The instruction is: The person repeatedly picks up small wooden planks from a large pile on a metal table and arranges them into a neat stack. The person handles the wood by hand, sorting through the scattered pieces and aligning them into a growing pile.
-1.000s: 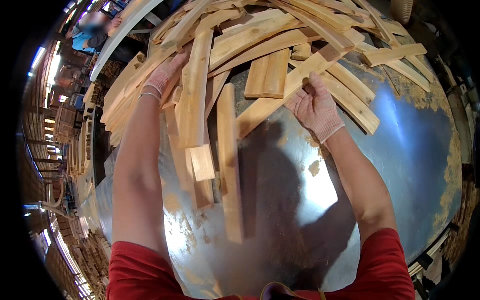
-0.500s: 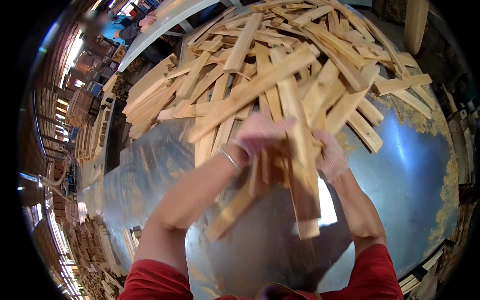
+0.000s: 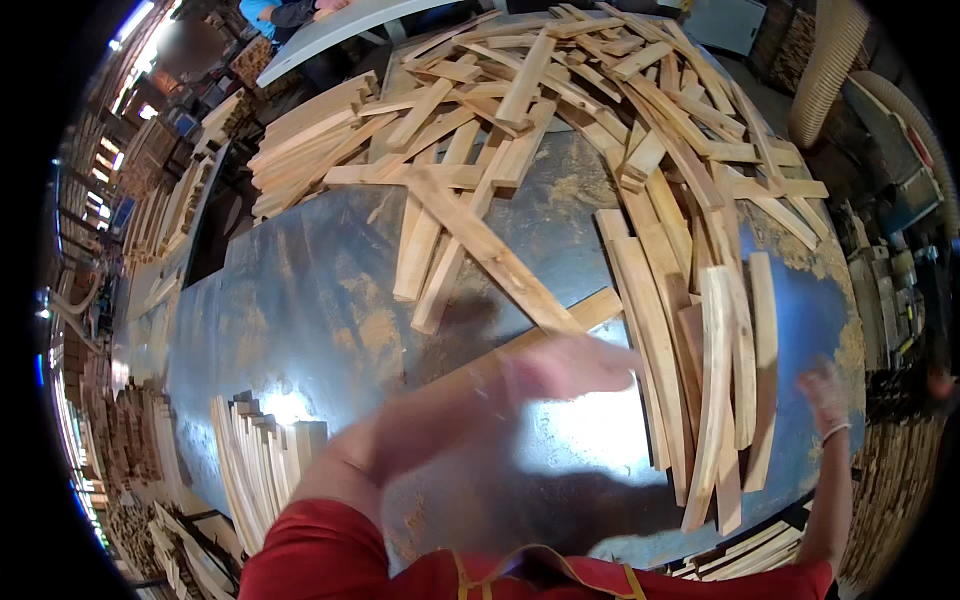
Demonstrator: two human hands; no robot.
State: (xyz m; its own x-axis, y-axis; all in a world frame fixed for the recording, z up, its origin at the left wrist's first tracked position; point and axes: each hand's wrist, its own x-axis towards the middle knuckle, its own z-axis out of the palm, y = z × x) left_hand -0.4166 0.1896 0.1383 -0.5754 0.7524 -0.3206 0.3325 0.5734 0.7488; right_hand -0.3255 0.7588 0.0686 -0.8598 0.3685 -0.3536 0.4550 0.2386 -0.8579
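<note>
My left hand [image 3: 575,368], in a pale glove and blurred by motion, is over the middle of the metal table with its fingers stretched to the right. It is close to the near end of a long wooden slat [image 3: 490,252] lying diagonally; whether they touch I cannot tell. Another slat [image 3: 600,306] lies partly behind that hand and forearm. My right hand [image 3: 826,396], also gloved, is open at the table's right side and holds nothing. Between the hands lies a loose group of lengthwise slats [image 3: 712,370], roughly side by side, some overlapping.
A jumbled heap of slats [image 3: 525,80] covers the table's far side. Neater slats [image 3: 305,140] lie at the far left, and a short stack [image 3: 262,450] stands at the near left. Sawdust dots the metal table [image 3: 300,290]. A ribbed hose [image 3: 830,70] hangs far right; a person's blue sleeve [image 3: 258,12] shows far left.
Both hands were on a bundle of slats at the middle. Now those hands are apart, slats lie grouped at the right, and the heap's near middle has opened up.
</note>
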